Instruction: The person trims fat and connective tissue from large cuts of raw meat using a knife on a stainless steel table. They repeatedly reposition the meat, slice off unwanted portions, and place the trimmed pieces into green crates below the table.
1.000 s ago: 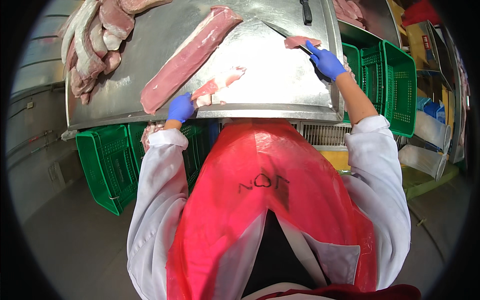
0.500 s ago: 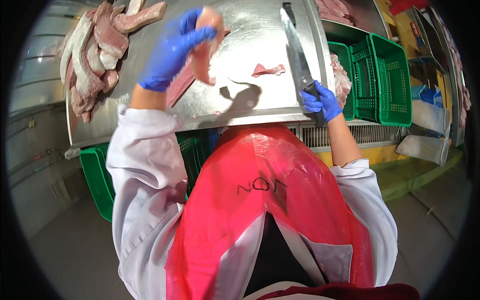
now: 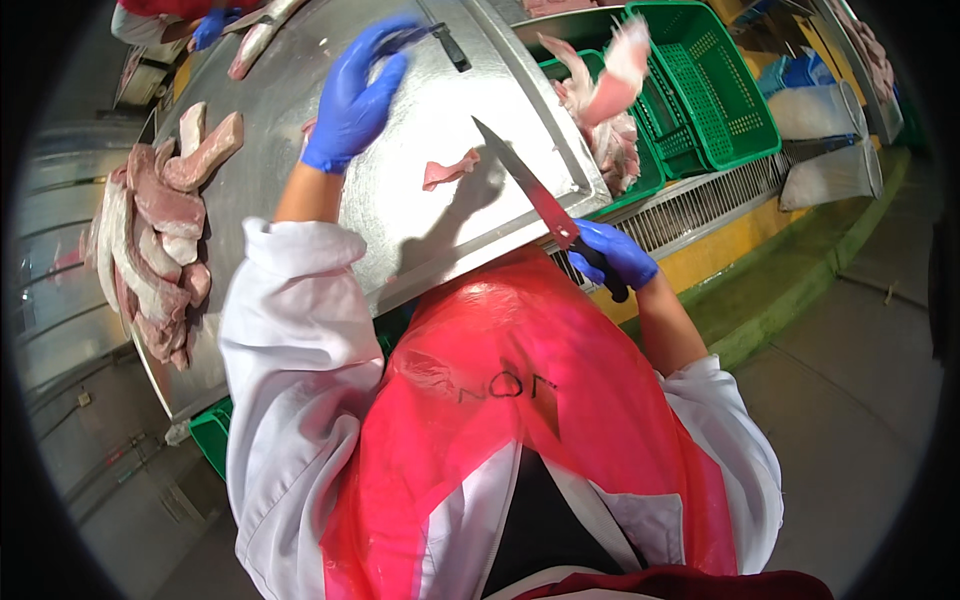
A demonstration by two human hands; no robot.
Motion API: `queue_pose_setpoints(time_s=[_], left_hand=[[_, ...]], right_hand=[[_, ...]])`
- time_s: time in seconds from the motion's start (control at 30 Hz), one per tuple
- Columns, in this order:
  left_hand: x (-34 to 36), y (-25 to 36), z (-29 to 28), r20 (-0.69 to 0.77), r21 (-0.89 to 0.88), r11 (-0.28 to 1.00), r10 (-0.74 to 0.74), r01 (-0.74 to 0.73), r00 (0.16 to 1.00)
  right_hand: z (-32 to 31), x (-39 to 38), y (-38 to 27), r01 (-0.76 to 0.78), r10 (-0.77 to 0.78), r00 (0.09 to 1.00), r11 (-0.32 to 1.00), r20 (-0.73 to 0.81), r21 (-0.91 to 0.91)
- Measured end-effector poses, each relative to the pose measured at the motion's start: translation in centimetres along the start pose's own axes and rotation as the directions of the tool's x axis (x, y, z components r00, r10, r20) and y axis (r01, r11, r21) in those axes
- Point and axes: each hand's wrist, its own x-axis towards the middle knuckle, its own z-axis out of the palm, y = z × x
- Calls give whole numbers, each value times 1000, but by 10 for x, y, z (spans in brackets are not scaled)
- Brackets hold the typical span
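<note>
My left hand [image 3: 350, 110] in a blue glove is raised over the steel table [image 3: 270, 80], fingers apart and curved, holding nothing. My right hand [image 3: 615, 255] grips the black handle of a long knife [image 3: 540, 195], its blade angled up-left. A small meat scrap [image 3: 450, 168] lies near the knife tip, and a black-handled tool [image 3: 450, 45] lies at the far side. A pale pink meat piece [image 3: 615, 80], blurred, is in the air over a green crate of meat [image 3: 610, 150]. The long loin is mostly hidden behind my left hand.
A meat pile [image 3: 165, 210] lies on the table's left. At top left is a co-worker's gloved hand [image 3: 210, 28] beside pale meat [image 3: 250, 50]. A second green crate [image 3: 725, 95] stands at right, with clear plastic-covered items [image 3: 820, 115] beyond and a green ledge [image 3: 800, 255] below.
My left hand lifted a meat piece and has let it go; that piece is now airborne at the right. My right hand with the knife moved down. The view has turned, showing a co-worker.
</note>
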Motion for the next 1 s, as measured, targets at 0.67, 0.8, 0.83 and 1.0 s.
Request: queue_pose_setpoints(time_s=[0.67,0.8,0.83,1.0], left_hand=[[-530,-19,-58,-462,505,556,-472,661,751],[-663,41,-91,-600,348,280,-667,895,442],[-701,47,-93,-582,305,142,-755,942,302],[-766,40,-110,-395,459,-266,-916,848,-73]], right_hand=[[133,232,-13,78,-157,986,703,-48,-707],[213,323,-48,1,-163,980,585,-117,-811],[218,348,-54,15,-202,973,545,-114,-838],[218,436,-69,-54,-166,959,687,-229,-724]])
